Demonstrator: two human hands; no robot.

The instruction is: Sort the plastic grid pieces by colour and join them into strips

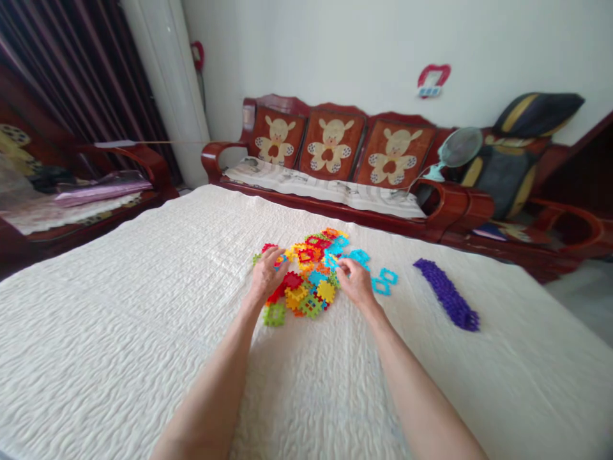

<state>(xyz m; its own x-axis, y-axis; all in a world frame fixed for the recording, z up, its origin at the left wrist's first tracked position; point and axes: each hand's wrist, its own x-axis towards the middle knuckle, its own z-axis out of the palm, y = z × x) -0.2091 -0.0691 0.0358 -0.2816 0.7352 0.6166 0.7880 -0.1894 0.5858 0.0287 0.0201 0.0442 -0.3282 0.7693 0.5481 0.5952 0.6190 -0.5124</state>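
A heap of small plastic interlocking tiles point(309, 265) in red, yellow, orange, green and light blue lies on a white quilted cloth point(143, 306). My left hand point(265, 278) rests on the heap's left side, fingers curled over the tiles; what it grips, if anything, is hidden. My right hand point(353, 281) is at the heap's right side, fingertips pinched on a light blue tile point(331, 260). Two loose light blue tiles point(384, 282) lie just right of that hand. A long row of joined purple tiles point(447, 294) lies farther right.
A red wooden bench point(335, 160) with bear-pattern back cushions stands beyond the cloth. A small fan point(454, 150) and dark cushions point(522, 140) sit at its right end. Another wooden seat point(86, 191) with fabrics is at the left, before dark curtains.
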